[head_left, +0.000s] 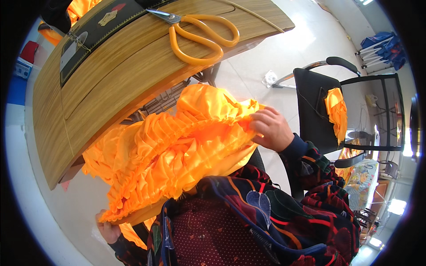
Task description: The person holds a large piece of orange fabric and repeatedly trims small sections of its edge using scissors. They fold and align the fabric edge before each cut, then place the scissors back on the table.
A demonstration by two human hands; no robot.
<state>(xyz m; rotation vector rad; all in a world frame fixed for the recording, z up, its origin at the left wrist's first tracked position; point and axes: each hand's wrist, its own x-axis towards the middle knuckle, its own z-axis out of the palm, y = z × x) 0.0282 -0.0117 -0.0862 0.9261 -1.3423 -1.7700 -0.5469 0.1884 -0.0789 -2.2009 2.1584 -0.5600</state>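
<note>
A gathered, shiny orange-yellow satin cloth [177, 146] stretches across my lap, its ruffled edge pulled out between my two hands. My right hand [273, 127] pinches one end of the gathered edge at the upper right, fingers curled over it. At the lower left my left hand [108, 228] grips the other end, with part of its fingers hidden behind the cloth. Folds hang down below the wooden table's front edge. On that table lie scissors [197, 37] with orange handles, their blades pointing left, apart from both hands.
The wooden table [97, 95] curves across the front, with a dark patterned strip [106, 26] and eyeglasses [79, 41] on it. To the right stands a black chair [317, 108] with another orange cloth [336, 114] on it. Blue folded fabric [386, 48] rests by the far wall.
</note>
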